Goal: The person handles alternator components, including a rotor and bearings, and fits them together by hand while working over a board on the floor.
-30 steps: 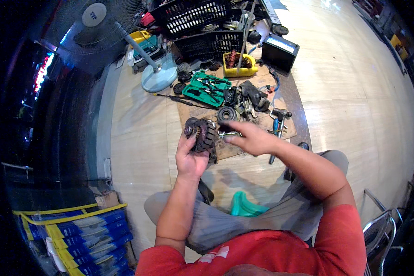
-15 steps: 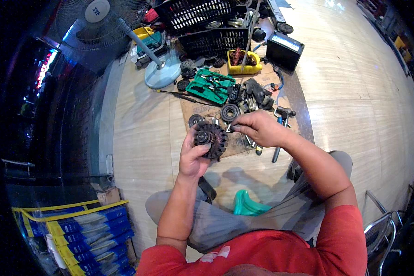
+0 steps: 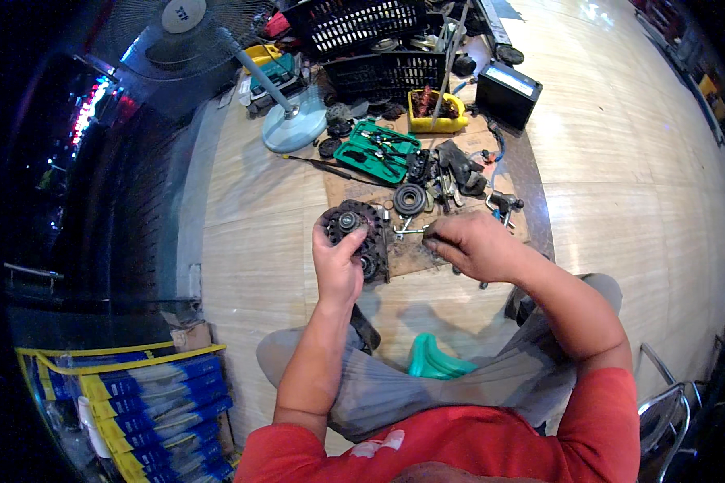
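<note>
My left hand (image 3: 338, 262) is closed around a dark, greasy motor part (image 3: 369, 229), round with a toothed rim and a shiny hub. Its thumb lies across the front, and the palm hides part of the rim. To its right, my right hand (image 3: 477, 245) hovers low over the cardboard with thumb and fingers pinched together. A thin silver rod (image 3: 411, 231) reaches to those fingertips; whether it is held or lies on the cardboard is unclear. Just beyond is a black ring-shaped bearing or pulley (image 3: 409, 199).
On the cardboard (image 3: 403, 262) sit a green tool case (image 3: 377, 151), a yellow container (image 3: 437, 113) and dark gloves (image 3: 461, 167). A black battery (image 3: 507, 94) stands back right, a black crate (image 3: 387, 75) behind. A pedestal fan (image 3: 294, 127) is at the left; a green stool (image 3: 437, 360) lies between my knees.
My left hand has tilted and turned the motor part, shifting it slightly left. My right hand has moved right and a little nearer, away from the part.
</note>
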A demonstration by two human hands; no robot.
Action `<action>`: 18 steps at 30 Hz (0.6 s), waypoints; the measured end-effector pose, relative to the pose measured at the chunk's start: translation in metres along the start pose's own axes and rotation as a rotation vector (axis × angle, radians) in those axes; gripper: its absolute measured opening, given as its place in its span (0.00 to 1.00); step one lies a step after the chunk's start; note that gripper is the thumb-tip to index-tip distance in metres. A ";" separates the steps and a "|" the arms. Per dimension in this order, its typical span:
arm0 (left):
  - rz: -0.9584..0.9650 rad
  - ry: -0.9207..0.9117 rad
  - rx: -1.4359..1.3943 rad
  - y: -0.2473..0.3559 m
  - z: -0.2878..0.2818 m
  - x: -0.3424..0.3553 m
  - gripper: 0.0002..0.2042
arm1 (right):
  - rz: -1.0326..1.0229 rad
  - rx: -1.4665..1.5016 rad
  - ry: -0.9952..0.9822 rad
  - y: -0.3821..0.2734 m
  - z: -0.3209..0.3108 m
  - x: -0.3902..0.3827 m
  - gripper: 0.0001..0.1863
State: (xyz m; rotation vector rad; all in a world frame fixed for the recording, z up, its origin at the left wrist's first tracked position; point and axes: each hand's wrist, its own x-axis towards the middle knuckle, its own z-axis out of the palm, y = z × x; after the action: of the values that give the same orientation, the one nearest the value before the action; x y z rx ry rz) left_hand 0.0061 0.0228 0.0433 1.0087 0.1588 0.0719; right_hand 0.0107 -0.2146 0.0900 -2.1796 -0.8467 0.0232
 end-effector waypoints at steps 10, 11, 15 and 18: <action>-0.135 0.143 -0.598 0.022 -0.041 0.024 0.15 | 0.102 -0.186 -0.064 0.036 0.004 -0.006 0.09; -0.144 0.139 -0.614 0.024 -0.039 0.025 0.15 | 0.129 -0.213 -0.089 0.041 -0.006 -0.006 0.09; -0.168 0.055 -0.633 0.035 -0.033 0.018 0.17 | 0.151 -0.325 -0.051 0.073 -0.035 -0.016 0.09; -0.200 0.027 -0.556 0.035 -0.029 0.014 0.17 | 0.294 -0.408 -0.080 0.103 -0.057 -0.040 0.08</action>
State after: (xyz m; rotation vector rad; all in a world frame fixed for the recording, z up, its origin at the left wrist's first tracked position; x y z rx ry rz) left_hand 0.0150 0.0676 0.0564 0.4343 0.2477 -0.0517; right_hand 0.0532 -0.3248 0.0504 -2.6892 -0.6041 0.0904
